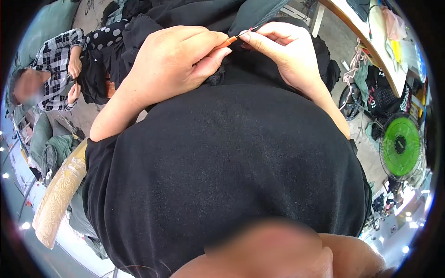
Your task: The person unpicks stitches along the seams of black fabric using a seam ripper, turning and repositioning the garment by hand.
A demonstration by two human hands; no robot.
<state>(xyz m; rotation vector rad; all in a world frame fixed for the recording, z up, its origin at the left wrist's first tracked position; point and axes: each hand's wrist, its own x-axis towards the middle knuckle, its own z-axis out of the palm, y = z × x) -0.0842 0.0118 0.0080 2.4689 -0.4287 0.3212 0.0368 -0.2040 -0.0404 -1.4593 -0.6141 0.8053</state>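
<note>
My left hand (171,60) is closed round the orange handle of a seam ripper (228,42). Its thin dark shaft and small red tip point up and to the right. At that tip, the thumb and forefinger of my right hand (292,53) are pinched together. Whatever lies between those fingers, perhaps thread, is too small to make out. Dark cloth (174,13) lies bunched beyond and beneath both hands, with a ribbed grey edge (271,11) running past the right hand.
On the left, a person (58,69) in a checked shirt sits handling black cloth. A green fan (400,144) stands at the right, below a curved white tabletop (371,44). A padded cream armrest-like piece (60,199) is by my left side.
</note>
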